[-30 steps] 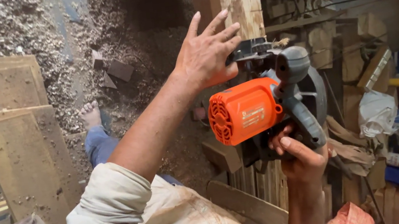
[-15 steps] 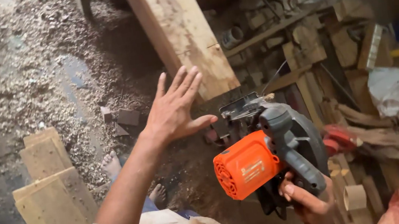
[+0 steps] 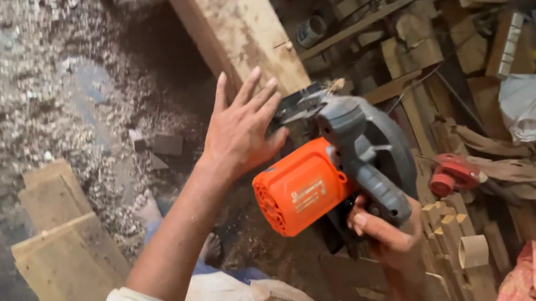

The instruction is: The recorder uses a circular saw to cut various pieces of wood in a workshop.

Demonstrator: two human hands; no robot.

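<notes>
- Right hand (image 3: 383,228) clamps the grey handle of the orange circular saw (image 3: 326,170); its palm stays hidden behind the grip
- Left hand (image 3: 241,130), fingers spread, rests flat beside the saw's front, against the wooden beam (image 3: 231,27)
- Blade hidden under the guard

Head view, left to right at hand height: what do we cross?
Flat wooden boards on the shavings-strewn floor → left hand, fingers spread → orange and grey circular saw, its grip in the right hand → red round part → white bag.
</notes>
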